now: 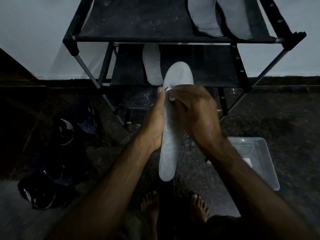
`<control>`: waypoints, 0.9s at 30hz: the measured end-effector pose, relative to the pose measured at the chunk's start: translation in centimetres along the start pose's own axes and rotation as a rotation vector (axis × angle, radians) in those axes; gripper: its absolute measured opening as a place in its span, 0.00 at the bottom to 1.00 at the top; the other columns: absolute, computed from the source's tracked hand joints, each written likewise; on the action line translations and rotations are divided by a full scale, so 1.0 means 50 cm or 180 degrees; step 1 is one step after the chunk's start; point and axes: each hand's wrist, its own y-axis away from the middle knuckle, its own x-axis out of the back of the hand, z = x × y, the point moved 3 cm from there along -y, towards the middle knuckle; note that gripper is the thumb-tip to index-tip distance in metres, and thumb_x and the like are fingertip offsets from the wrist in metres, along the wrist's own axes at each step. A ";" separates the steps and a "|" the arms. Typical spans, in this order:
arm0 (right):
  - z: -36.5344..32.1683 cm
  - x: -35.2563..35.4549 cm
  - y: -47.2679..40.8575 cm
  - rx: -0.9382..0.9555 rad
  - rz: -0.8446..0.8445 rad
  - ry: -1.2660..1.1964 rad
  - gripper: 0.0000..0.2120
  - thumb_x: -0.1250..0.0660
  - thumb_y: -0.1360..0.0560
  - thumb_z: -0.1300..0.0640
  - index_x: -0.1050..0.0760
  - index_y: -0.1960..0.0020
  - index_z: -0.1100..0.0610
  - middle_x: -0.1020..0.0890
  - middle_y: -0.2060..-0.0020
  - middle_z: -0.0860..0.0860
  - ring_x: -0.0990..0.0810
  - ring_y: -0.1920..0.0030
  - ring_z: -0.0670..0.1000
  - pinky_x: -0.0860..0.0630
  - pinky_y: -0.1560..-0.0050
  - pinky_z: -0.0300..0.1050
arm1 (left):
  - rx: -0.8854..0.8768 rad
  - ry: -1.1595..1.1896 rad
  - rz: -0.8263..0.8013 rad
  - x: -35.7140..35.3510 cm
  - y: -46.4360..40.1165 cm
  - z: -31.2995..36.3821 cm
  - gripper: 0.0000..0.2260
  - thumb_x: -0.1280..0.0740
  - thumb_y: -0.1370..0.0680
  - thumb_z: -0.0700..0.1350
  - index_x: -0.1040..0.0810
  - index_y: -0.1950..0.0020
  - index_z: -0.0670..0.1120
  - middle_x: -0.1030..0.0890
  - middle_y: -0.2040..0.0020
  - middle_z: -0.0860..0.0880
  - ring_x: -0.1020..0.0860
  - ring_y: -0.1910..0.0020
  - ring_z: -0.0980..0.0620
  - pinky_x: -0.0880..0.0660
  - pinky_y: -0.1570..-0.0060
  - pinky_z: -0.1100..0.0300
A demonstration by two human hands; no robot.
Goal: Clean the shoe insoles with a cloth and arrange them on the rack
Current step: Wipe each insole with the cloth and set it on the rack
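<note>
I have the insole (168, 135) held lengthwise over the floor, in front of the rack (155, 38). My left hand (154, 125) grips its left edge; my right hand (194, 111) pinches something small and pale at that thumb's tip, cloth or not I cannot tell. Wiping seems underway; next it needs a free shelf spot.

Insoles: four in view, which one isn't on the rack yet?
The long insole in the middle, held between the left hand and right hand. Two others lie on the top shelf, one on the shelf below.
</note>
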 end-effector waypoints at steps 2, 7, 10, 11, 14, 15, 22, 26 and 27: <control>0.012 0.012 -0.007 0.0047 0.0061 0.0271 0.07 0.30 0.27 0.65 0.18 0.50 0.62 0.16 0.50 0.56 0.19 0.51 0.51 0.29 0.46 0.30 | 0.0061 0.0049 -0.0113 0.000 -0.001 -0.007 0.28 0.47 0.20 0.64 0.29 0.31 0.46 0.25 0.32 0.45 0.27 0.33 0.45 0.30 0.34 0.50; 0.063 0.045 -0.019 -0.0251 0.0265 0.0576 0.07 0.33 0.23 0.61 0.18 0.48 0.60 0.17 0.47 0.55 0.20 0.52 0.54 0.22 0.53 0.45 | 0.0146 0.0360 -0.0511 -0.021 0.004 -0.011 0.25 0.49 0.19 0.62 0.23 0.37 0.48 0.18 0.42 0.44 0.21 0.41 0.46 0.27 0.37 0.49; 0.047 0.009 -0.010 -0.0150 -0.0041 0.0447 0.11 0.33 0.25 0.56 0.19 0.44 0.57 0.19 0.45 0.53 0.24 0.49 0.47 0.29 0.50 0.32 | 0.0002 0.0100 -0.0355 -0.012 0.006 -0.002 0.26 0.45 0.20 0.63 0.27 0.33 0.46 0.20 0.52 0.51 0.22 0.50 0.52 0.26 0.46 0.56; 0.045 0.003 -0.010 -0.0146 -0.0130 0.0325 0.13 0.35 0.24 0.53 0.19 0.43 0.56 0.20 0.44 0.53 0.27 0.49 0.43 0.33 0.49 0.26 | -0.0054 0.0022 -0.0324 -0.010 0.008 0.004 0.29 0.41 0.23 0.65 0.28 0.32 0.44 0.22 0.53 0.53 0.23 0.51 0.54 0.27 0.46 0.57; 0.060 0.018 -0.015 -0.0065 0.0066 0.0316 0.12 0.35 0.25 0.54 0.19 0.45 0.57 0.19 0.44 0.53 0.26 0.48 0.43 0.34 0.49 0.24 | 0.0071 0.0164 -0.0594 -0.017 0.007 0.000 0.27 0.36 0.26 0.66 0.24 0.39 0.46 0.18 0.50 0.46 0.21 0.48 0.50 0.27 0.41 0.54; 0.069 0.031 -0.018 -0.0225 0.0241 0.0245 0.10 0.35 0.24 0.56 0.19 0.46 0.58 0.19 0.45 0.53 0.26 0.49 0.41 0.34 0.49 0.24 | 0.0125 0.0223 -0.0602 -0.019 0.010 0.001 0.22 0.42 0.22 0.63 0.22 0.42 0.47 0.16 0.49 0.46 0.20 0.46 0.49 0.25 0.40 0.54; 0.037 0.021 -0.012 -0.0386 0.0308 0.0166 0.10 0.33 0.28 0.70 0.18 0.49 0.64 0.18 0.52 0.59 0.21 0.51 0.57 0.32 0.49 0.36 | 0.0161 0.0239 -0.0376 -0.011 0.006 -0.001 0.23 0.47 0.19 0.61 0.20 0.45 0.47 0.15 0.54 0.48 0.17 0.52 0.52 0.21 0.50 0.58; -0.042 -0.026 0.008 0.0027 -0.0015 -0.0069 0.11 0.31 0.32 0.73 0.18 0.52 0.65 0.19 0.57 0.60 0.21 0.55 0.60 0.25 0.56 0.49 | 0.0080 0.0339 -0.0106 0.018 -0.008 0.012 0.28 0.48 0.20 0.63 0.27 0.32 0.44 0.20 0.40 0.41 0.22 0.39 0.45 0.26 0.38 0.50; -0.041 -0.024 0.007 0.0046 -0.0058 -0.0080 0.10 0.31 0.32 0.73 0.18 0.52 0.65 0.19 0.56 0.60 0.21 0.55 0.60 0.25 0.56 0.49 | 0.0116 0.0314 -0.0070 0.024 -0.013 0.008 0.29 0.48 0.20 0.64 0.29 0.30 0.44 0.22 0.36 0.41 0.24 0.36 0.44 0.28 0.35 0.49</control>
